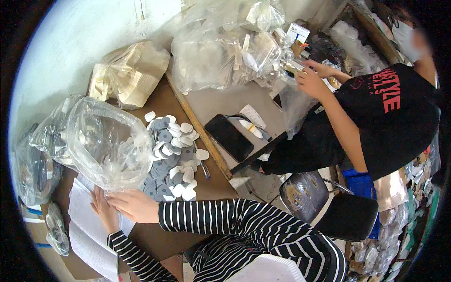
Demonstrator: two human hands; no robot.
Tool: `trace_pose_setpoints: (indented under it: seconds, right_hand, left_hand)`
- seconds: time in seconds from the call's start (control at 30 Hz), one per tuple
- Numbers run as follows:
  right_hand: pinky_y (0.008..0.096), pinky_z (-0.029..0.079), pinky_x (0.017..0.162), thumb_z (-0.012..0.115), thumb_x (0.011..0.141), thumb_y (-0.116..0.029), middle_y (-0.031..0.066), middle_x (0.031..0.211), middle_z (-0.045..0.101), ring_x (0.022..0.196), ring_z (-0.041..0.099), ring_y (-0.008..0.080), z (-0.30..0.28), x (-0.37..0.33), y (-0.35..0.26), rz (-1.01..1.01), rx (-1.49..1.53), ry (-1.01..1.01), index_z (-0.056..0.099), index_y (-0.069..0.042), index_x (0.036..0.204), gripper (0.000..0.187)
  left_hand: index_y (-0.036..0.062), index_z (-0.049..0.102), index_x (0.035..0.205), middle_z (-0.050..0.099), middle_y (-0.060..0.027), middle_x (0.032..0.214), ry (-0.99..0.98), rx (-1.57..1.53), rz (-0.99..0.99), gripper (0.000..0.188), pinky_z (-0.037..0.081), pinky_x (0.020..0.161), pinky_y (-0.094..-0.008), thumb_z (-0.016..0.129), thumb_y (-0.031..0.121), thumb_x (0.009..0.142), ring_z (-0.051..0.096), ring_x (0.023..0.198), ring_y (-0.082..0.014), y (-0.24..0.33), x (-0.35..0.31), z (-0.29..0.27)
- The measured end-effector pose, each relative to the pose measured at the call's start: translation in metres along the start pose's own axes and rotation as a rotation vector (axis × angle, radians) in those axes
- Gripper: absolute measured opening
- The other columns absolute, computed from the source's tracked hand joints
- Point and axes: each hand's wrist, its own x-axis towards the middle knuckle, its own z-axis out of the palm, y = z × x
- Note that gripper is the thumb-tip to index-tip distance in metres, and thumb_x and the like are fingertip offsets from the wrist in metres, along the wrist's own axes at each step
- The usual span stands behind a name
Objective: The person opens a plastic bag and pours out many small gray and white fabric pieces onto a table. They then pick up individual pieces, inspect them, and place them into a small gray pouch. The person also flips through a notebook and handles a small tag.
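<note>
My left hand (pixel 104 211) lies over an open notebook (pixel 87 235) with white pages, its fingers stretched toward the far side. Just right of it, my right hand (pixel 134 206) reaches across, fingers extended and close to the left hand. Both are at the near edge of a large clear plastic bag (pixel 105 136), which stands open with small light pieces inside. Whether the fingertips touch the bag I cannot tell. Beyond my right hand spreads a pile of grey and white rounded flat pieces (pixel 167 162). A pen (pixel 205 169) lies at the pile's right edge.
A wooden strip (pixel 199 124) divides my brown table from a grey one bearing a black phone (pixel 229 137). A filled bag (pixel 129 73) stands against the wall. At right, a person in a black shirt (pixel 399 113) handles things near more bags. A black chair (pixel 305 195) stands behind.
</note>
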Motion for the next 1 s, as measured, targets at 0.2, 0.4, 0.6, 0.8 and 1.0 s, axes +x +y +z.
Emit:
trace_pose_setpoints:
  seconds: [0.2, 0.4, 0.6, 0.8, 1.0]
  right_hand:
    - [0.0403, 0.057, 0.079, 0.067, 0.075, -0.015, 0.0083, 0.098, 0.071, 0.092, 0.069, 0.0238, -0.053, 0.020, -0.028, -0.337, -0.034, 0.236, 0.071, -0.003, 0.101, 0.029]
    - [0.0414, 0.056, 0.078, 0.066, 0.079, 0.000, 0.0144, 0.100, 0.073, 0.088, 0.070, 0.0330, -0.222, 0.029, -0.013, -0.035, -0.285, 0.551, 0.071, -0.002, 0.104, 0.026]
    - [0.0442, 0.048, 0.095, 0.070, 0.088, -0.011, 0.0163, 0.114, 0.062, 0.107, 0.060, 0.0361, -0.336, -0.078, 0.046, 0.651, -0.872, 0.461, 0.067, -0.004, 0.114, 0.028]
    - [0.0461, 0.047, 0.090, 0.074, 0.086, -0.018, 0.0157, 0.106, 0.060, 0.098, 0.059, 0.0363, -0.354, -0.128, 0.061, 0.784, -1.003, 0.279, 0.063, -0.002, 0.120, 0.040]
    - [0.0351, 0.048, 0.076, 0.065, 0.098, -0.025, 0.0107, 0.106, 0.064, 0.088, 0.060, 0.0230, -0.327, -0.091, 0.060, 0.646, -0.363, 0.701, 0.062, 0.000, 0.118, 0.032]
  left_hand:
    - [0.0153, 0.038, 0.152, 0.035, -0.0027, 0.162, 0.139, -0.271, 0.051, 0.065, 0.010, 0.120, -0.0617, 0.057, 0.013, 0.090, 0.020, 0.153, -0.0317, -0.009, -0.002, 0.008]
    - [0.0138, 0.041, 0.148, 0.043, -0.0084, 0.156, 0.323, -0.557, -0.015, 0.074, 0.005, 0.121, -0.0603, 0.051, -0.010, 0.079, 0.024, 0.152, -0.0335, 0.039, 0.000, -0.034]
    - [0.0053, 0.050, 0.135, 0.052, -0.0153, 0.146, 0.570, -0.698, 0.120, 0.059, 0.024, 0.120, -0.0495, 0.049, -0.013, 0.079, 0.043, 0.141, -0.0317, 0.046, 0.001, -0.045]
    - [0.0035, 0.056, 0.132, 0.058, -0.0128, 0.140, 0.589, -0.717, 0.015, 0.041, 0.035, 0.113, -0.0456, 0.052, -0.004, 0.091, 0.052, 0.132, -0.0287, 0.032, 0.000, -0.031]
    - [0.0064, 0.058, 0.131, 0.061, -0.0079, 0.137, 0.543, -0.734, -0.053, 0.036, 0.038, 0.109, -0.0429, 0.052, 0.001, 0.096, 0.054, 0.131, -0.0251, 0.021, 0.002, -0.021]
